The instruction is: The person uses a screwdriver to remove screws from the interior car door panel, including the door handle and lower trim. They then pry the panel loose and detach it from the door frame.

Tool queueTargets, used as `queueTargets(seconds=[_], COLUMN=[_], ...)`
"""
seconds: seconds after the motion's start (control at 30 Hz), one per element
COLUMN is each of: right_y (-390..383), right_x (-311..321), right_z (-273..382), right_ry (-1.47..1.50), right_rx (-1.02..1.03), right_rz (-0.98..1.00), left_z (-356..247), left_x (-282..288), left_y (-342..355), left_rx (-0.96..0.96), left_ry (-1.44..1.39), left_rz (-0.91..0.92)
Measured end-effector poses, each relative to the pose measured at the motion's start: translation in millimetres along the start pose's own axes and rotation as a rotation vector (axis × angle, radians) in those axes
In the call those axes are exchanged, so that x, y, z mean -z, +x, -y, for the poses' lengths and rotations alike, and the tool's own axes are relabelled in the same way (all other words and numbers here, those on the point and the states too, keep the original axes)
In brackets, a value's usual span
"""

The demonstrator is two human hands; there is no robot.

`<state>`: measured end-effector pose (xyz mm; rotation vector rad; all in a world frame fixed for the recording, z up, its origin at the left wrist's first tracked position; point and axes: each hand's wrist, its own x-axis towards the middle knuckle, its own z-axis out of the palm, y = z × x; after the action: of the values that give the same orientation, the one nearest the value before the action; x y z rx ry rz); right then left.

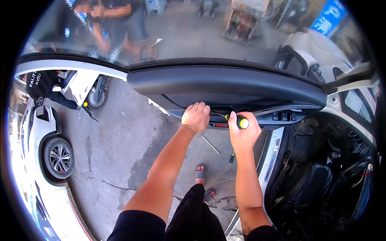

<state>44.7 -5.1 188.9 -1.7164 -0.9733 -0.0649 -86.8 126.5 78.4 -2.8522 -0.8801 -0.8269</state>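
A car's open front door spreads across the view, its black door trim panel facing me. My right hand is closed around a screwdriver with a yellow and black handle. The screwdriver's shaft points left into the armrest area, where its tip is hidden. Beside it, my left hand curls its fingers over the panel's armrest edge. To the right of my right hand sits a window switch panel. A red door reflector shows below the armrest, between both hands.
On the concrete lie a metal rod and a green-handled tool. The car's door sill and black seat are at right. A white car stands left; behind it are a scooter and a person.
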Motion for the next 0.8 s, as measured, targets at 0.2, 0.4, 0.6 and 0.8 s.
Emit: queueTargets(seconds=[0.2, 0.4, 0.6, 0.8], right_y=[5.8, 0.2, -27.4, -59.3], right_x=[36.9, 79.8, 111.2, 103.5], right_z=[33.7, 53.3, 54.2, 21.5], right_ry=[0.017, 0.061, 0.035, -0.019], right_rx=[0.084, 0.138, 0.12, -0.032], right_rz=[-0.019, -0.037, -0.021, 0.01], left_z=[-1.6, -2.9, -1.8, -1.8], left_x=[-2.4, -3.2, -2.1, 3.5], left_y=[0.6, 2.1, 2.0, 3.1], left_rx=[0.007, 0.005, 0.018, -0.04], left_ry=[0.011, 0.032, 0.008, 0.029], left_rz=[-0.003, 0.03, -0.01, -0.077])
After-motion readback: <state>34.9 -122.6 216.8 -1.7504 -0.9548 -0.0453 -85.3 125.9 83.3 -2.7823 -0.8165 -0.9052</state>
